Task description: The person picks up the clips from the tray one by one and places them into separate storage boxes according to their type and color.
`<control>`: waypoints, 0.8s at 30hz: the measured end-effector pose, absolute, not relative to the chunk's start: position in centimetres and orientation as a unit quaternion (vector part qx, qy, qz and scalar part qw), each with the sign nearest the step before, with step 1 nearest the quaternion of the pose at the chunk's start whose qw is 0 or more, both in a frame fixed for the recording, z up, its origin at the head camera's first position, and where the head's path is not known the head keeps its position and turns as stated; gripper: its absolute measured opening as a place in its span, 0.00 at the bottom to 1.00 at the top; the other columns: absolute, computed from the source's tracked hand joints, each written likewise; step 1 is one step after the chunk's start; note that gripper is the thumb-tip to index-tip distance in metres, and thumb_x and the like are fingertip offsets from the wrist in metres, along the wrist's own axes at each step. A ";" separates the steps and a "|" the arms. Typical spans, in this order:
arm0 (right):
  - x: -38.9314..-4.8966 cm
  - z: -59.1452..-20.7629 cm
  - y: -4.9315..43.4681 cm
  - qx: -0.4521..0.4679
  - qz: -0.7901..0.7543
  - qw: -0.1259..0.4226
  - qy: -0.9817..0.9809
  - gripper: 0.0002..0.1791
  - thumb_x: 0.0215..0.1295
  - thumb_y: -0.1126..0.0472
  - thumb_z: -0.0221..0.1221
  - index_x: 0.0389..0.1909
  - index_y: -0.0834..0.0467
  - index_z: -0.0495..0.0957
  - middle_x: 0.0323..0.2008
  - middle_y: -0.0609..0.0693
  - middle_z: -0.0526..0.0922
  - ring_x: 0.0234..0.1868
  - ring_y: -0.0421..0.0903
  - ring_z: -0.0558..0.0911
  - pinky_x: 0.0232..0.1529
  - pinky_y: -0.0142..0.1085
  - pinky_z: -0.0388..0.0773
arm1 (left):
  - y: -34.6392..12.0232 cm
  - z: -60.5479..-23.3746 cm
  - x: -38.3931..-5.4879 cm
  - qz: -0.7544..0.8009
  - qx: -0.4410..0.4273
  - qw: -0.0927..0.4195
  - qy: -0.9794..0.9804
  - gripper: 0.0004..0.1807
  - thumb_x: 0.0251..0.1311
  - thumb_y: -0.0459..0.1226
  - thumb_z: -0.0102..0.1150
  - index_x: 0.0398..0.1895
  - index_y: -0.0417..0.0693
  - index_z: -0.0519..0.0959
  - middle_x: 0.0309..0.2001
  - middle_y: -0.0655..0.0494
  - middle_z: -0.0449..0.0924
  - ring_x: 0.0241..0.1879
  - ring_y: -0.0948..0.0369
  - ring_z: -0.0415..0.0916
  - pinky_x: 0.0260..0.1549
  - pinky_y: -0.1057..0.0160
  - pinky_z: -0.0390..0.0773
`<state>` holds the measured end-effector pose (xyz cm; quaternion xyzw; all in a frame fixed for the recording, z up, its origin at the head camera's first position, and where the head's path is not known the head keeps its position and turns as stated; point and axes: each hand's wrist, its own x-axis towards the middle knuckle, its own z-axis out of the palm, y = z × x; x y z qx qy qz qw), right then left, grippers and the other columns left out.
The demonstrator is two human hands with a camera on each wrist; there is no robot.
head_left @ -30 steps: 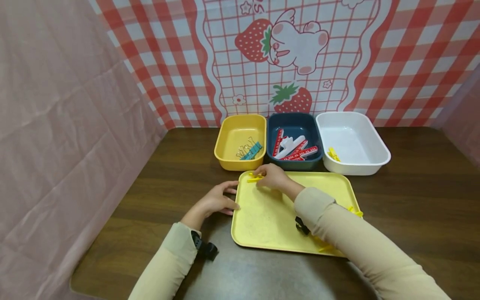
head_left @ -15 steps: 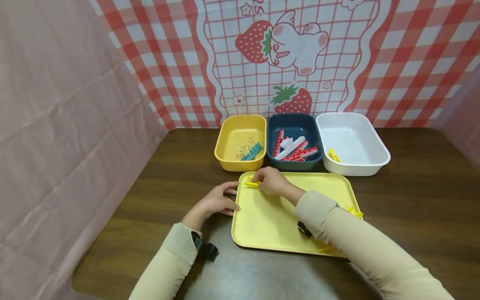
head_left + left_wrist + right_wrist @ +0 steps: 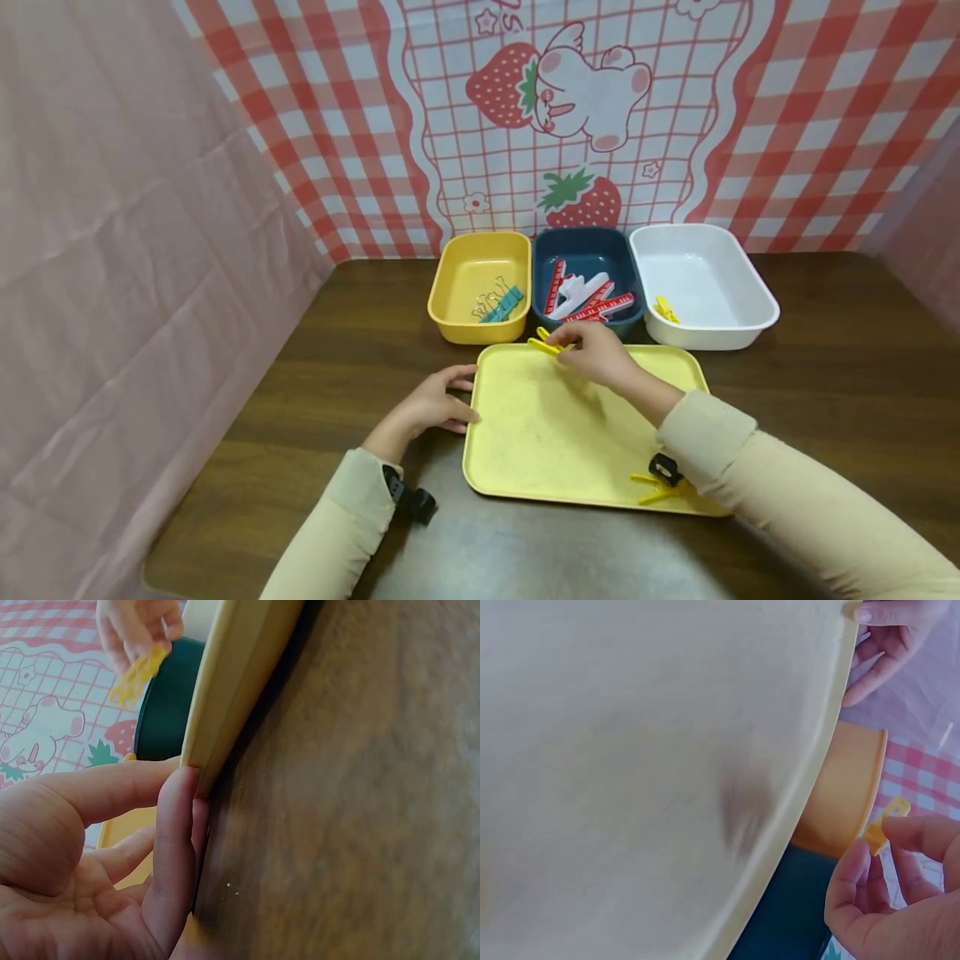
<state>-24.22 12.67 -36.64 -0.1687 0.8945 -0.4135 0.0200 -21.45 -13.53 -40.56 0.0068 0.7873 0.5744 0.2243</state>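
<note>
My right hand (image 3: 597, 354) pinches a yellow clothespin (image 3: 545, 343) between thumb and fingers, above the far edge of the yellow tray (image 3: 540, 433). In the right wrist view, the clothespin (image 3: 877, 834) sits at the fingertips with its looped end sticking out. My left hand (image 3: 429, 403) rests against the tray's left edge, thumb and fingers spread apart; the left wrist view shows its fingertips on the rim (image 3: 225, 682). More yellow clothespins (image 3: 658, 497) lie at the tray's near right corner, partly covered by the right wrist camera and sleeve.
Behind the tray stand a yellow bin (image 3: 480, 333) with teal binder clips (image 3: 502, 305), a dark blue bin (image 3: 588, 242) with red and white clips (image 3: 588, 298), and a white bin (image 3: 708, 337) holding yellow clothespins (image 3: 665, 309). A checked cloth (image 3: 330, 125) hangs behind.
My right hand has lifted a clothespin from the tray's far left corner and carried it right, toward the dark blue bin. My left hand has stayed at the tray's edge.
</note>
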 end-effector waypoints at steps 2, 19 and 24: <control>-23.7 -36.4 13.7 -0.165 -0.418 0.009 0.893 0.12 0.55 0.71 0.59 0.41 0.65 0.80 0.40 0.59 0.80 0.36 0.51 0.77 0.38 0.39 0.75 | -13.5 -40.6 -21.4 0.575 0.007 0.222 0.787 0.42 0.47 0.20 0.64 0.68 0.48 0.62 0.54 0.41 0.68 0.29 0.55 0.78 0.26 0.59 0.82; -22.1 -34.6 23.3 -0.084 -0.391 -0.081 0.913 0.15 0.59 0.67 0.60 0.47 0.68 0.77 0.41 0.64 0.79 0.34 0.54 0.76 0.26 0.28 0.74 | -13.5 -40.5 -21.4 0.575 0.003 0.226 0.786 0.42 0.47 0.21 0.64 0.68 0.48 0.61 0.54 0.41 0.67 0.30 0.55 0.78 0.27 0.58 0.82; -22.9 -34.9 25.3 -0.051 -0.365 -0.110 0.923 0.16 0.59 0.64 0.60 0.46 0.68 0.77 0.42 0.65 0.78 0.33 0.55 0.74 0.22 0.28 0.72 | -13.4 -40.3 -21.4 0.573 0.002 0.228 0.787 0.43 0.48 0.21 0.64 0.68 0.49 0.61 0.55 0.42 0.67 0.30 0.55 0.79 0.28 0.58 0.82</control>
